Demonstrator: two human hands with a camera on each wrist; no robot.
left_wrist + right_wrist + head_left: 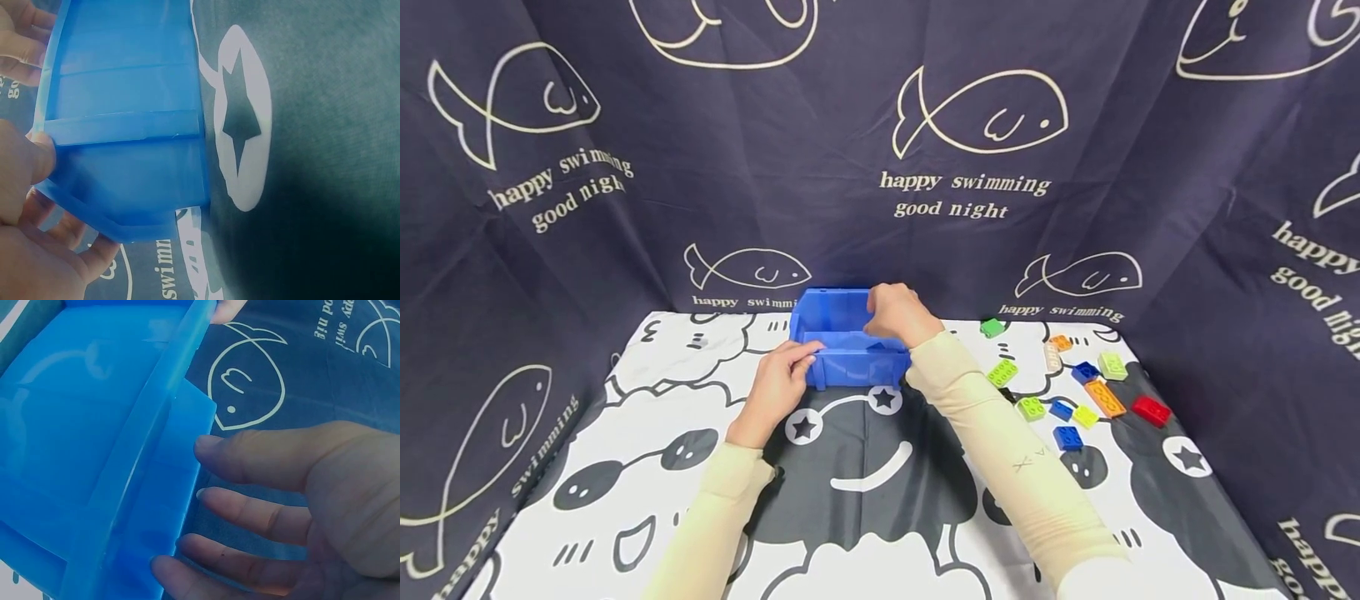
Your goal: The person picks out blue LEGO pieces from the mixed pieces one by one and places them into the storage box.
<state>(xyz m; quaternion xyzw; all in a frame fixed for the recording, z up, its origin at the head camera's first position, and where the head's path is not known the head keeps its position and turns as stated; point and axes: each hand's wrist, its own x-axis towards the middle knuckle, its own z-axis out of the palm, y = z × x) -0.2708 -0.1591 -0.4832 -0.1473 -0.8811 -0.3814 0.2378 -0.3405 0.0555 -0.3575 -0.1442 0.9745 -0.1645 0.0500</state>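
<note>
A blue plastic storage bin (859,369) stands at the back middle of the cloth-covered table, its front wall towards me. My left hand (781,383) grips its left front corner. In the left wrist view the thumb (41,156) lies at the rim, with the other fingers along the bin's side. My right hand (901,315) is over the bin's right part. The right wrist view shows its fingers (256,515) spread and loosely bent beside the bin's edge, holding nothing. Whether the fingertips touch the wall, I cannot tell. Most of the bin's inside is hidden.
Loose toy building bricks lie at the right, among them an orange brick (1105,398), a red brick (1152,411), a blue brick (1067,438) and a green brick (992,327). A dark fish-print curtain (842,208) hangs right behind the bin.
</note>
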